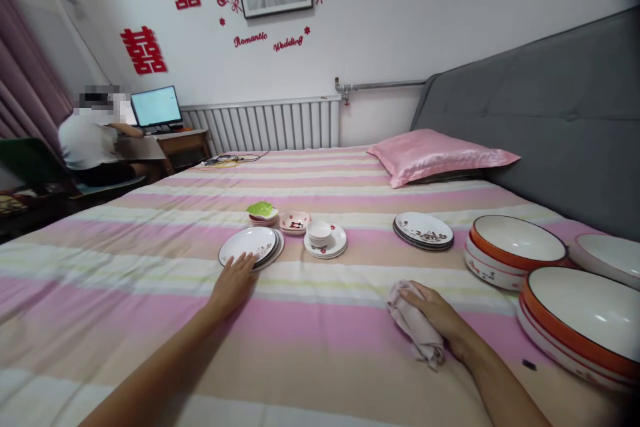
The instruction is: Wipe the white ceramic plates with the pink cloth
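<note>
My left hand [235,283] reaches forward with its fingers spread, the tips at the near rim of a stack of white plates [247,243] with dark edges. My right hand [437,313] is closed around a crumpled pale pink cloth [413,320], held low over the striped bedsheet. Close behind the left stack are a green leaf-shaped dish [263,209] and a pink-rimmed bowl [295,221]. Small white bowls [319,232] sit stacked on flowered saucers [336,245]. Beyond my right hand lies another stack of patterned plates [423,227].
Large orange-rimmed bowls [590,307] stand stacked at the right, with another such stack [520,240] behind. A pink pillow [440,152] lies by the grey headboard [540,93]. Cables [235,159] lie on the far bed edge. A person [93,140] sits at a desk, left.
</note>
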Motion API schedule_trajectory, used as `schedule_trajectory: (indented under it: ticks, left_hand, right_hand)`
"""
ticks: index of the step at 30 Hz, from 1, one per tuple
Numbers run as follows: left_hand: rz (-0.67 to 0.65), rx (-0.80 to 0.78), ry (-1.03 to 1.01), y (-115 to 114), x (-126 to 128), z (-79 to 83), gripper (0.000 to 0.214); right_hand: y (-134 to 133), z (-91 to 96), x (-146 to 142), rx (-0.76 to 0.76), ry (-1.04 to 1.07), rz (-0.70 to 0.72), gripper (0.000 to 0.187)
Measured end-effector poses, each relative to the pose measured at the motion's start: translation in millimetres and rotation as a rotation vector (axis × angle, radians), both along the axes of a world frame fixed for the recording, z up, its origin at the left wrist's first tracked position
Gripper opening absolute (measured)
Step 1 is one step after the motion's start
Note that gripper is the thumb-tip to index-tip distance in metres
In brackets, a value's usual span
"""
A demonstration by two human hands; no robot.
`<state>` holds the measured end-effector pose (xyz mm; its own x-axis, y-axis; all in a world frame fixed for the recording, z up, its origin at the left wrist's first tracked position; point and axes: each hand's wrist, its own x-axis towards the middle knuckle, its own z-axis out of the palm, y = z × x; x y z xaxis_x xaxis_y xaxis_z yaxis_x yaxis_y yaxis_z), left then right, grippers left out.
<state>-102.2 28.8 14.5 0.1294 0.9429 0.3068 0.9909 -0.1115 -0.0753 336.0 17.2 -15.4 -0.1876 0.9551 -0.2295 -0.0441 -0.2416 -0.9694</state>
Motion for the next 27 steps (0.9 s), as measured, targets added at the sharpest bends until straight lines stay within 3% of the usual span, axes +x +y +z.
schedule_trajectory:
  ticks: [11,18,21,24,27]
  left_hand:
    - [0.046,0.036,0.023,-8.0,2.7,10.4,0.042]
    - [-0.061,0.165,0.012,-31.0,3.3,10.3,0.039]
    - [-0.202,0.27,0.0,-57.5,10.8,13.3,0.034]
    - [-0.536,0.455,-0.007,-93.3,27.1,17.6,0.033]
    - [-0.709,0.37,-0.035,-128.4,50.3,15.9,0.035]
  right_hand:
    - [-3.0,5.1,-2.8,-0.04,0.008,0.006,0.043]
    - [-4.1,-1.4,0.6,-0.043,0.051,-0.011,0.041]
    - [-4.1,-5.8,2.0,-0.011,0.08,-0.051,0.038]
    - [-6.1,-7.9,0.4,0.011,0.117,-0.146,0.037]
    - [-16.2,-7.2,-4.0,0.055,0.2,-0.333,0.037]
